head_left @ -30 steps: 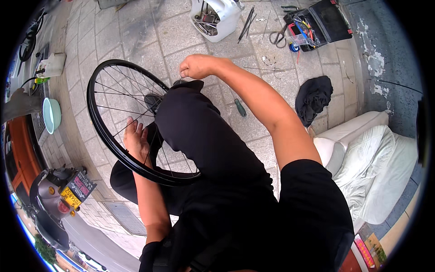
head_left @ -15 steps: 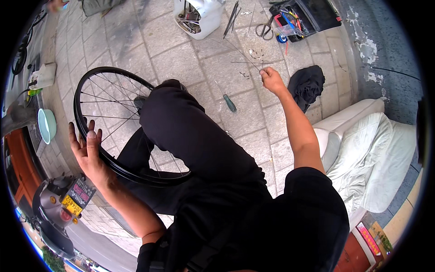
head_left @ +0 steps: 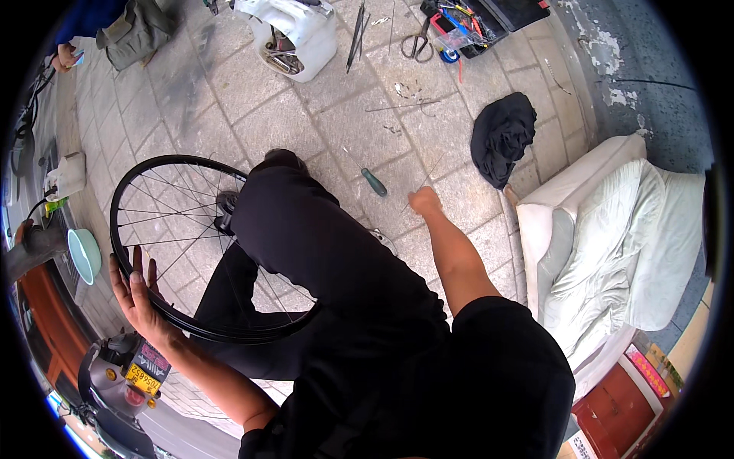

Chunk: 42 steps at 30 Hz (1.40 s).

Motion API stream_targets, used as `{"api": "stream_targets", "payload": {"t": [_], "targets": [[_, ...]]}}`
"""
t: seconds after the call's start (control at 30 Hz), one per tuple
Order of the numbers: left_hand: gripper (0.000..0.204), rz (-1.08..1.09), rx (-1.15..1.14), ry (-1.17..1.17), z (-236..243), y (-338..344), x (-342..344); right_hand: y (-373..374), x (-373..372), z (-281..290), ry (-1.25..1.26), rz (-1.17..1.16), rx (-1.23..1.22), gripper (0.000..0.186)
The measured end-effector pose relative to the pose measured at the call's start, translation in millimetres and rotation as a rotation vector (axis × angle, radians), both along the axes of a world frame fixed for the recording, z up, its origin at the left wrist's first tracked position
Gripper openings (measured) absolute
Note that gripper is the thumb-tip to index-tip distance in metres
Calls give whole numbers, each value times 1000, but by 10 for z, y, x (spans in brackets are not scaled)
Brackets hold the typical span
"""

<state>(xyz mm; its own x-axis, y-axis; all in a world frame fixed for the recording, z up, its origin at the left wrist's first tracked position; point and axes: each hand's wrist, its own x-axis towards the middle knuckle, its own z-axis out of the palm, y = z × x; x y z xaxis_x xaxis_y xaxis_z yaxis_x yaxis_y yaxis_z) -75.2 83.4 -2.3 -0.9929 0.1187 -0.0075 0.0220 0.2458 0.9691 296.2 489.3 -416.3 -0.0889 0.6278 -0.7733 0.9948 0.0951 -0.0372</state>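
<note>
A black spoked bicycle wheel (head_left: 116, 210) leans across my bent left leg, its hub beside my knee. My left hand (head_left: 141, 306) rests against the outer lower-left part of the rim, fingers stretched and spread. Over the paving, my right hand (head_left: 425, 202) is closed in a pinch on a thin wire spoke (head_left: 435, 168), which is faint against the stone. Just left of that hand lies a screwdriver (head_left: 374, 182) with a dark green handle. Loose spokes (head_left: 401, 105) and small metal bits lie farther ahead on the ground.
Ahead stand a cut white jug (head_left: 313, 50) holding metal parts, scissors (head_left: 417, 47) and an open toolbox (head_left: 489, 23). A black cloth (head_left: 503, 138) and a pale cushioned seat (head_left: 604, 245) are at right. A teal basin (head_left: 84, 256) and a scooter (head_left: 126, 375) stand left. Another person's hand (head_left: 65, 57) shows far left.
My right hand has drawn back toward me and leftward with the spoke. My left hand stays at the rim. The view has shifted, and another person's hand and sleeve show more at far left.
</note>
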Motion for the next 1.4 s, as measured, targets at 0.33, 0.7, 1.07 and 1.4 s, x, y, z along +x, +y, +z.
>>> {"api": "stream_targets", "payload": {"t": [0.33, 0.7, 1.07, 1.4], "targets": [[75, -36, 112, -32, -100, -255, -152, 1188, -1803, -137, 453, -703, -30, 31], [92, 60, 148, -32, -81, -227, -53, 1769, -1896, -1016, 522, -1189, -124, 24], [92, 173, 139, -23, -4, -5, 1, 1980, -1989, -1156, 432, -1098, -206, 14], [86, 170, 145, -14, -27, -74, 52, 1365, -1991, -458, 680, -978, -176, 20]]}}
